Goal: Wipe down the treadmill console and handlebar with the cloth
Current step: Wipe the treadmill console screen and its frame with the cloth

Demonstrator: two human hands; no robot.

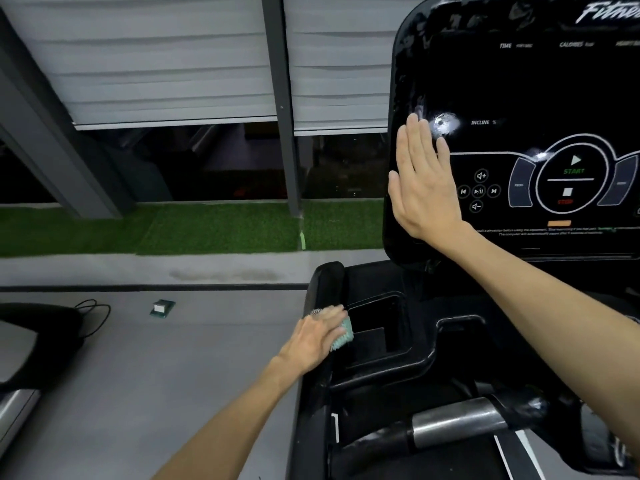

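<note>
Left hand (317,337), fingers laid nearly straight, presses the teal cloth (343,336) onto the left rim of the lower tray (426,362), just beside its square recess (375,323). Right hand (424,183), spread flat, rests on the left border of the upright treadmill console (519,81), beside the media buttons (479,191). The handlebar (457,424) lies below, apart from both hands. Open grey floor (173,368) extends leftward, bearing a small green box (162,308).

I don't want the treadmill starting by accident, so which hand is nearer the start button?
Right. The right hand lies flat on the console, left of the start button. The left hand is lower down, pressing the cloth on the edge of the tray.
</note>
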